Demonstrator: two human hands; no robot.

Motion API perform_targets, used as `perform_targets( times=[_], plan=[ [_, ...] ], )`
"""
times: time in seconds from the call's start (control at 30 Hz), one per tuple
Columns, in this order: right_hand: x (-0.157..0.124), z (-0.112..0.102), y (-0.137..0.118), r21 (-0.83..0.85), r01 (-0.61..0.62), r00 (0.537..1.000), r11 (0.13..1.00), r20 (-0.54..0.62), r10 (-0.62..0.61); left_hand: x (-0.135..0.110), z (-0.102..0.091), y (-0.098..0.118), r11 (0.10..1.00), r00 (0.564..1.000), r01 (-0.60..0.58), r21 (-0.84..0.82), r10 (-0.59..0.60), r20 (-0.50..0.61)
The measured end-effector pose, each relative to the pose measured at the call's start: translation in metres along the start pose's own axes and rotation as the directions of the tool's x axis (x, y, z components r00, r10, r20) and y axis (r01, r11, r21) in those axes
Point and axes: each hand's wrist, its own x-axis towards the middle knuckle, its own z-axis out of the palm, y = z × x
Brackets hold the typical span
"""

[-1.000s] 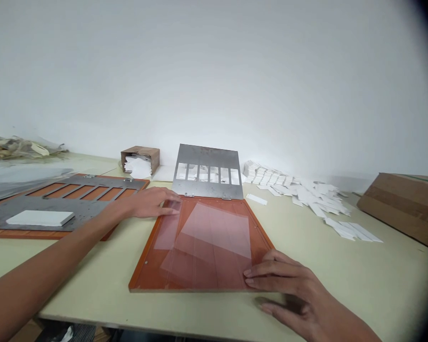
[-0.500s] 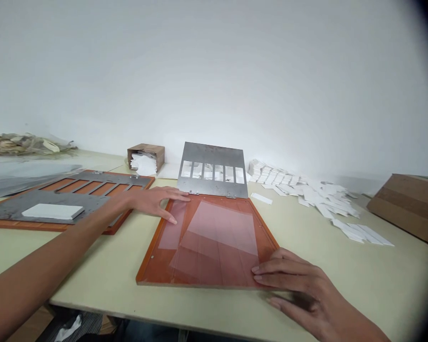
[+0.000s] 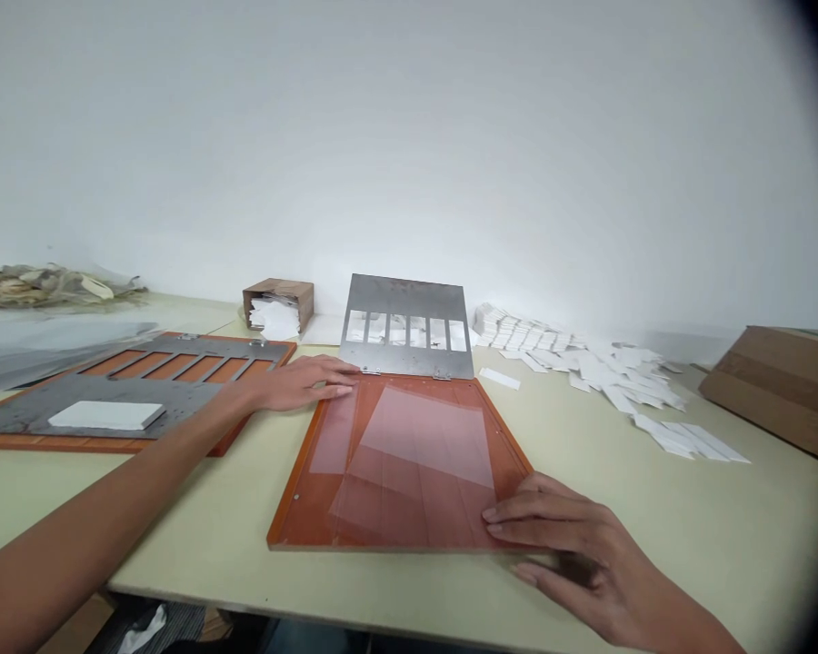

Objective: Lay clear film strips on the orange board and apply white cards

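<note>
An orange wooden board [image 3: 306, 509] lies on the table, its slotted metal plate [image 3: 409, 292] hinged up at the far edge. On it rest a narrow clear plastic film [image 3: 331, 443] at the left and overlapping larger clear film sheets [image 3: 423, 436], turned at an angle. My left hand [image 3: 300, 383] reaches over the far left corner, fingers outstretched, thumb on the narrow film's top end. My right hand [image 3: 573, 545] is at the near right corner, fingertips resting on the large film, thumb apart below the board's edge. Both hands are open.
At left, a second board with a slotted metal plate [image 3: 47, 420] carries a white stack of cards [image 3: 107, 415]. Behind are a small carton [image 3: 300, 309] of white paper and clear plastic sheets [image 3: 41, 341]. White paper strips [image 3: 620, 377] spread at right, near a cardboard box [image 3: 777, 391].
My left thumb has drawn in toward the fingers, up along the narrow film. The board appears slightly further right in view. My right hand has barely moved.
</note>
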Motion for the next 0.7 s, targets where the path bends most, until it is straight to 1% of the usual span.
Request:
perform_targets(
  times=[0.13, 0.23, 0.33, 0.4, 0.47, 0.5, 0.57, 0.63, 0.7],
  plan=[
    [-0.002, 0.001, 0.002, -0.006, -0.012, 1.000, 1.000, 0.002, 0.012, -0.002, -0.002, 0.001, 0.999, 0.999, 0.020, 0.033, -0.018, -0.051],
    [-0.004, 0.001, 0.002, -0.052, -0.006, 1.000, 0.999, -0.027, 0.004, -0.004, -0.003, 0.003, 0.998, 0.995, 0.046, 0.039, -0.043, -0.086],
    [-0.004, -0.001, 0.001, -0.125, -0.039, 0.998, 0.991, -0.055, 0.032, -0.004, -0.002, 0.002, 0.999, 0.997, 0.037, 0.014, -0.036, -0.069],
    [-0.004, -0.001, 0.000, -0.145, -0.058, 0.997, 0.988, -0.064, 0.049, -0.004, -0.001, 0.002, 0.999, 0.997, 0.048, 0.003, -0.047, -0.064],
    [-0.005, 0.000, 0.001, -0.146, -0.068, 0.996, 0.987, -0.075, 0.057, -0.003, -0.001, 0.003, 0.998, 0.994, 0.063, 0.004, -0.062, -0.085],
    [-0.006, 0.001, 0.002, -0.145, -0.075, 0.995, 0.987, -0.082, 0.064, -0.003, 0.000, 0.004, 0.998, 0.992, 0.064, 0.003, -0.063, -0.109],
    [-0.006, 0.003, 0.004, -0.144, -0.100, 0.991, 0.984, -0.102, 0.086, -0.001, 0.000, 0.012, 0.998, 0.977, 0.062, -0.032, -0.067, -0.203],
    [-0.001, 0.002, 0.006, -0.140, -0.135, 0.984, 0.981, -0.136, 0.116, 0.002, 0.001, 0.023, 0.994, 0.940, 0.061, -0.090, -0.088, -0.329],
    [0.013, -0.001, 0.006, -0.120, -0.190, 0.974, 0.975, -0.152, 0.171, 0.008, 0.005, 0.035, 0.987, 0.892, 0.048, -0.156, -0.113, -0.438]
  ],
)
